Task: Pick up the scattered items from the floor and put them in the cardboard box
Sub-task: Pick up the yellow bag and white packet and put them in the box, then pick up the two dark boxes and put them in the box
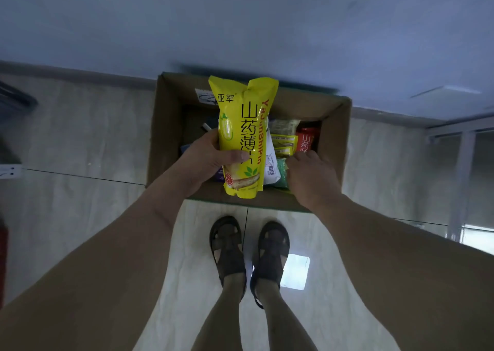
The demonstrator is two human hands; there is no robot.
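The left hand (211,158) grips a tall yellow snack bag (242,136) around its lower half, thumb across the front, holding it upright over the open cardboard box (334,126). The bag reads 亚军 at the top, 山药薄 in large black characters down the front, and "YaJunShiPin" in red along its side seam. The right hand (311,179) reaches into the box with its fingers curled down among the packets; whether it grips any of them cannot be told. Inside lie a red packet (307,138) printed 山药, small yellow packets (286,144) and a white pouch (272,169). The box stands on a pale tiled floor (93,142) against the wall, just beyond the person's sandals (227,246).
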